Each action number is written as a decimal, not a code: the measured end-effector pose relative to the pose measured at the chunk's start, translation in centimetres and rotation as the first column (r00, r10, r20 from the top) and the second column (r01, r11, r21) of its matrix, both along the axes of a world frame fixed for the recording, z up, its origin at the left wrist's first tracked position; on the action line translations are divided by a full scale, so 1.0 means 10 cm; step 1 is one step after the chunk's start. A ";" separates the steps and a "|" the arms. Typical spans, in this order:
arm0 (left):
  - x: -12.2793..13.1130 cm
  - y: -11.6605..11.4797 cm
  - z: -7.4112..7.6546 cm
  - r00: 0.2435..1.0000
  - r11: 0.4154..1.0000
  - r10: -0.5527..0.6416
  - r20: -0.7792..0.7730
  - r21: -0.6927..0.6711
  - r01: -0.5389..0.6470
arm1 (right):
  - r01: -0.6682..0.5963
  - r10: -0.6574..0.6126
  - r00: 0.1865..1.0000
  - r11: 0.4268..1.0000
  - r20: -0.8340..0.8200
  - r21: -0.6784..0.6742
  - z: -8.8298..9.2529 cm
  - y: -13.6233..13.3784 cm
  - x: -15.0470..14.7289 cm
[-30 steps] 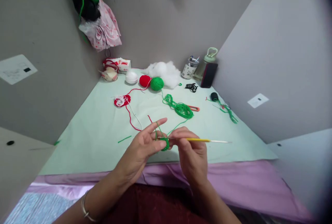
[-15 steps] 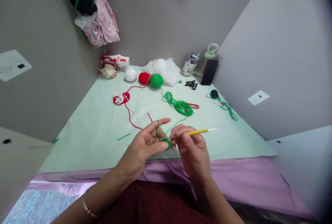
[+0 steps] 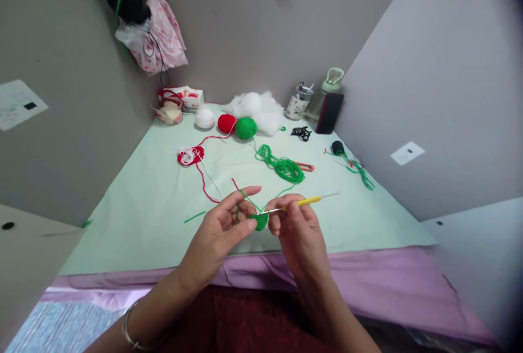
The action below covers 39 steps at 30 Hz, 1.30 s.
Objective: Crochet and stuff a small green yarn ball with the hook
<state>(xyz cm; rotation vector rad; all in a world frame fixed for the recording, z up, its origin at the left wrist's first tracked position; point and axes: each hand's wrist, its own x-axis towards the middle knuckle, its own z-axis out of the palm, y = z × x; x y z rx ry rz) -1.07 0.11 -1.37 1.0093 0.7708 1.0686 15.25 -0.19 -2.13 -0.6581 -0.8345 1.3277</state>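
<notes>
Between thumb and fingers, my left hand (image 3: pixel 223 227) pinches a small green crochet piece (image 3: pixel 260 221). Green yarn runs over its raised index finger down to the piece. My right hand (image 3: pixel 300 227) is closed around a crochet hook (image 3: pixel 309 201) with a yellow handle and metal ends. The hook's left tip meets the top edge of the green piece; whether it sits in a stitch is too small to tell. From there the yarn leads back to a loose green yarn hank (image 3: pixel 281 165) beyond my hands.
At the back lie a white ball (image 3: pixel 205 118), a red yarn ball (image 3: pixel 226 123), a green yarn ball (image 3: pixel 245 128) and white stuffing (image 3: pixel 261 110). A red and white crochet piece (image 3: pixel 190 155) lies left. A phone (image 3: pixel 330 113) leans by a bottle (image 3: pixel 318 103) at back right.
The crochet hook has shifted slightly left and up with my right hand. The green piece has turned so more of its face shows, and my left index finger has moved a little left.
</notes>
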 end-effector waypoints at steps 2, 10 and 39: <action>-0.01 0.00 -0.01 0.999 1.000 0.004 -0.036 0.017 -0.004 | -0.006 0.006 1.000 1.000 0.001 -0.010 0.00 0.00 0.00; -0.05 -0.02 0.00 0.992 0.998 0.034 -0.124 0.054 -0.028 | 0.042 -0.081 0.970 0.985 0.231 0.168 0.01 -0.04 0.06; 0.09 -0.06 0.02 0.995 0.993 0.078 0.055 -0.092 -0.073 | 0.114 -0.438 0.702 0.847 0.561 0.519 -0.11 -0.12 -0.02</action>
